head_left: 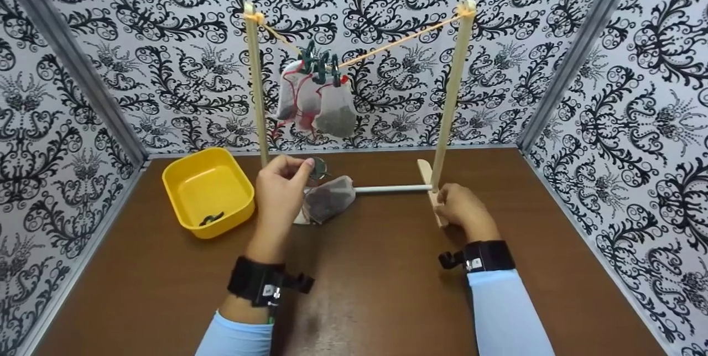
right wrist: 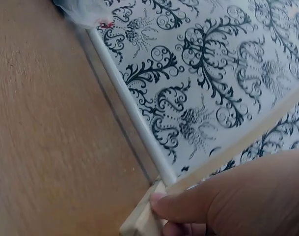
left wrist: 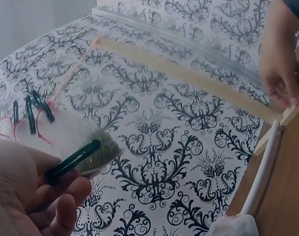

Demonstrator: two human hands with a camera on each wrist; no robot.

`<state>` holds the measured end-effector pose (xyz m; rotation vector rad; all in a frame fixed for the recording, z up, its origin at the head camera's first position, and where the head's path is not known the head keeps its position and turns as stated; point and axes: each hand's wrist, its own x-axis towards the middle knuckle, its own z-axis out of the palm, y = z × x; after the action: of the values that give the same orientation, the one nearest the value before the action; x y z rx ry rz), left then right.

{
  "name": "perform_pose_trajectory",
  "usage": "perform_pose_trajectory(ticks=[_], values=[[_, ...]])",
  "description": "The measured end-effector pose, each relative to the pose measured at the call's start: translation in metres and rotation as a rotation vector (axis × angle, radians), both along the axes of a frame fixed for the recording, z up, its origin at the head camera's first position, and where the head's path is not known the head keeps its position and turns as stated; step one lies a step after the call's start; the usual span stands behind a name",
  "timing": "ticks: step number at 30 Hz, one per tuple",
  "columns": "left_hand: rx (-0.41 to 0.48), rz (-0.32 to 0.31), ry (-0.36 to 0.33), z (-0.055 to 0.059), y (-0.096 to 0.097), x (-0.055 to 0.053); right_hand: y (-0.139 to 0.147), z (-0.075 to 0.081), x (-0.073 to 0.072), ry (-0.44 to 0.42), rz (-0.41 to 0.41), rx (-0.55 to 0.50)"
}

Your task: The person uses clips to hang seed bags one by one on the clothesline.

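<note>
My left hand (head_left: 280,184) pinches a dark green clip (left wrist: 73,162), shaped like a small carabiner, between thumb and fingers. Just below it, a sheer drawstring bag (head_left: 330,199) with dark contents lies by the white rod (head_left: 392,189). Above, several sheer bags (head_left: 336,110) with red cords hang bunched from an orange string (head_left: 404,41) by green clips (head_left: 321,67). Green bits show inside one hanging bag (left wrist: 102,150) in the left wrist view. My right hand (head_left: 464,209) grips the wooden foot (right wrist: 142,216) of the right post, thumb on top.
A yellow tub (head_left: 207,193) with a dark green clip (head_left: 211,218) inside stands on the brown table (head_left: 381,289) at left. The string spans the left post (head_left: 256,85) and right post (head_left: 454,85). Patterned walls (head_left: 625,96) enclose the back and sides.
</note>
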<state>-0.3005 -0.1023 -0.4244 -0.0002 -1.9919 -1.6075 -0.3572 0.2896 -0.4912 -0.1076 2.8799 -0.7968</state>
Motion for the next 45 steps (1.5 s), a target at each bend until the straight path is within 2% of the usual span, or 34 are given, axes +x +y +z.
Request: perform_pose_trajectory(ticks=[3, 7, 10, 12, 15, 17, 24, 29, 33, 36, 38, 42, 45], values=[[0.029, -0.047, -0.002, 0.001, 0.01, 0.003, -0.016, 0.021, 0.008, 0.121, 0.048, -0.06], [0.049, -0.105, 0.005, 0.004, 0.026, 0.009, -0.05, 0.053, 0.025, 0.283, 0.176, -0.273], [0.031, -0.139, -0.018, 0.004, 0.037, 0.014, -0.079, 0.073, 0.041, 0.374, 0.29, -0.421], [-0.01, -0.149, -0.028, 0.003, 0.042, 0.017, -0.094, 0.08, 0.049, 0.411, 0.353, -0.49], [-0.092, -0.146, -0.014, 0.003, 0.048, 0.02, -0.11, 0.084, 0.055, 0.442, 0.41, -0.549], [-0.133, -0.148, 0.01, 0.002, 0.051, 0.022, -0.116, 0.083, 0.057, 0.451, 0.418, -0.567], [-0.089, -0.274, 0.018, 0.0, 0.059, 0.028, -0.119, 0.084, 0.061, 0.469, 0.438, -0.631], [-0.065, -0.309, 0.002, -0.003, 0.059, 0.025, -0.119, 0.088, 0.06, 0.48, 0.463, -0.647], [-0.107, -0.299, -0.011, -0.009, 0.055, 0.019, -0.119, 0.089, 0.058, 0.527, 0.451, -0.649], [-0.214, -0.224, -0.026, -0.019, 0.049, 0.009, -0.116, 0.089, 0.058, 0.574, 0.396, -0.674], [-0.317, -0.164, -0.04, -0.029, 0.046, -0.002, -0.114, 0.089, 0.058, 0.599, 0.338, -0.7], [-0.556, -0.064, -0.076, -0.05, 0.043, -0.029, -0.11, 0.089, 0.054, 0.6, 0.214, -0.777], [-0.728, -0.004, -0.161, -0.06, 0.045, -0.05, -0.109, 0.089, 0.051, 0.573, 0.158, -0.817]])
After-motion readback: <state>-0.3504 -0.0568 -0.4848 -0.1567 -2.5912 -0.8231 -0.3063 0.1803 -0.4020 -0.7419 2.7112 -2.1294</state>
